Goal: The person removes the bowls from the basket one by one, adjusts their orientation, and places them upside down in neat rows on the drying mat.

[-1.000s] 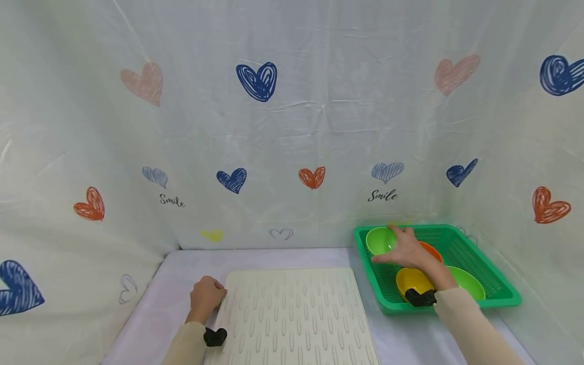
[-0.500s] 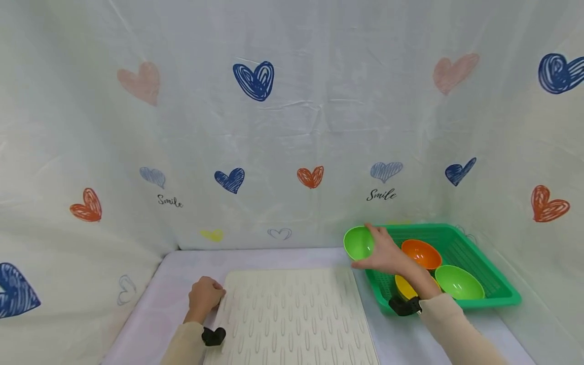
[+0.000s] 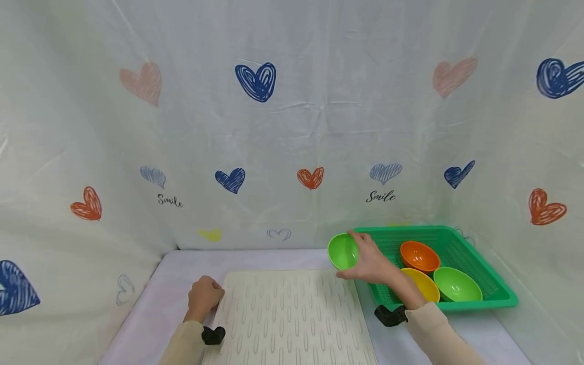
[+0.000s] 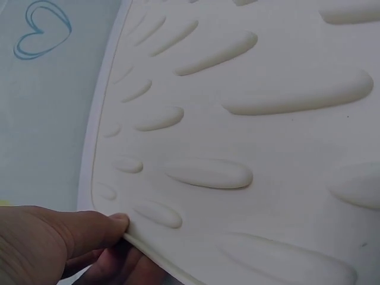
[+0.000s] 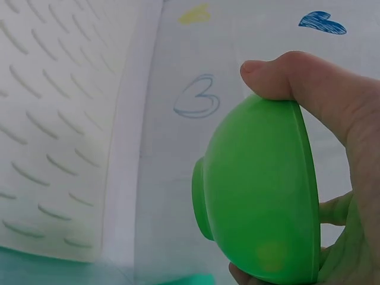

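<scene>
My right hand (image 3: pixel 371 261) grips a green bowl (image 3: pixel 343 252) by its rim, raised beside the basket's left edge and near the far right corner of a white ribbed mat (image 3: pixel 292 314). In the right wrist view the bowl (image 5: pixel 258 190) is turned on its side, thumb on one side and fingertips partly hidden on the other. At the mat's left edge is my left hand (image 3: pixel 204 299). The left wrist view shows this hand (image 4: pixel 77 243) pinching the mat's edge (image 4: pixel 142 244), thumb on top and fingers curled beneath.
A green plastic basket (image 3: pixel 495 276) stands at the right on the pale tablecloth (image 3: pixel 191 261). In it sit an orange bowl (image 3: pixel 420 256), a yellow bowl (image 3: pixel 424 285) and another green bowl (image 3: pixel 458 285). A heart-printed white curtain (image 3: pixel 274 126) hangs behind and at the sides.
My right hand has carried the green bowl out of the basket, leftward towards the mat. The orange bowl has come into full view. My left hand has stayed at the mat's edge.
</scene>
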`<action>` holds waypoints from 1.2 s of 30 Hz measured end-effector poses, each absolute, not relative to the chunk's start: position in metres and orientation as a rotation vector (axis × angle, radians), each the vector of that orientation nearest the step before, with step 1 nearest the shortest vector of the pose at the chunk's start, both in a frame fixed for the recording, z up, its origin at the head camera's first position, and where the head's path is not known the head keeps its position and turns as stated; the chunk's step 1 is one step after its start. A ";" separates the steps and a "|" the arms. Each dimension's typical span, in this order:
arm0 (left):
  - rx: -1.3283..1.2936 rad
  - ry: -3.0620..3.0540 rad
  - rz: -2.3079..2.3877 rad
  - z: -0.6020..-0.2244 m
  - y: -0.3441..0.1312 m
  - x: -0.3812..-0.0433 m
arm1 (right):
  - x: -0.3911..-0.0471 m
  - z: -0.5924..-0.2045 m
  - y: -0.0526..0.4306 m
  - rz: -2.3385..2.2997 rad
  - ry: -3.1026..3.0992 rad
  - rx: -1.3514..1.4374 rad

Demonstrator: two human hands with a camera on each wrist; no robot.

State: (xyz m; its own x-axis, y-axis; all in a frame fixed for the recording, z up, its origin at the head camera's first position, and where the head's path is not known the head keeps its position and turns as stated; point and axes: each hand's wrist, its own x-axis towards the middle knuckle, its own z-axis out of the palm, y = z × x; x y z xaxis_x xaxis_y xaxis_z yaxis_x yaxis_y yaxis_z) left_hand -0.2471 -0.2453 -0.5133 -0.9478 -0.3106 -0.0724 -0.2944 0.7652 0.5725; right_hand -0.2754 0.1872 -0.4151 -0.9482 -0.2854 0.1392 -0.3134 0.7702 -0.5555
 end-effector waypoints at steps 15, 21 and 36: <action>0.507 -2.948 -0.951 -0.510 -0.244 -0.249 | -0.274 -0.418 0.155 0.983 -2.913 0.508; 0.496 -2.974 -0.923 -0.508 -0.241 -0.250 | -0.268 -0.420 0.142 1.017 -2.882 0.530; 0.499 -2.930 -0.978 -0.510 -0.241 -0.249 | -0.263 -0.429 0.110 1.057 -2.874 0.606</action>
State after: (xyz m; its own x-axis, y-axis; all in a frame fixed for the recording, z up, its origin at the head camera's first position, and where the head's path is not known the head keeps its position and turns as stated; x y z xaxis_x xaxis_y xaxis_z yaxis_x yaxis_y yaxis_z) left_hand -0.2486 -0.2413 -0.5099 -0.9491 -0.3026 -0.0879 -0.2947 0.7537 0.5875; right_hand -0.2634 0.1099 -0.4293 -0.9245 -0.3505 0.1496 -0.3639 0.6954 -0.6197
